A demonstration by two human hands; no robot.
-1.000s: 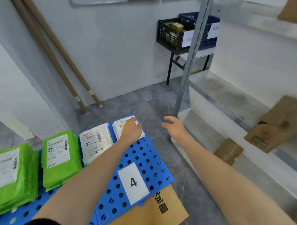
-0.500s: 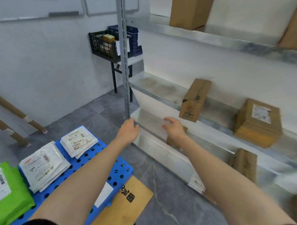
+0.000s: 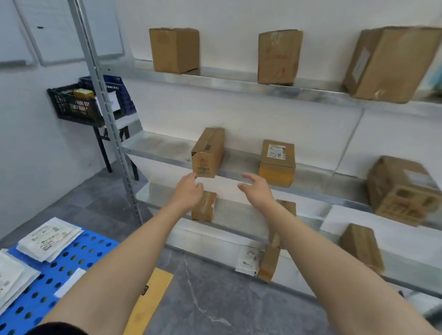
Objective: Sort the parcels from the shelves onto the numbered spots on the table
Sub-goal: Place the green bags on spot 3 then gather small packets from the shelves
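Note:
Both arms stretch toward a metal shelf unit [image 3: 164, 154]. My left hand [image 3: 188, 193] is open and empty, its fingertips just below a narrow upright cardboard box [image 3: 207, 152] on the middle shelf. My right hand [image 3: 257, 190] is open too, fingers spread, to the right of that box and left of a labelled box [image 3: 277, 163]. A small brown box [image 3: 203, 206] stands on the lower shelf, partly hidden by my left hand. The blue perforated table [image 3: 58, 269] at lower left holds white mailer parcels [image 3: 50, 238].
Three cardboard boxes [image 3: 174, 50] stand on the top shelf. More boxes [image 3: 403, 190] sit at the right of the middle and lower shelves. A black crate [image 3: 73, 106] stands on a stand by the wall. A flat cardboard sheet [image 3: 149, 303] lies beside the table.
My left hand left the white parcel on the table. The view swung right and up to the shelves, and both hands rose toward the narrow box on the middle shelf.

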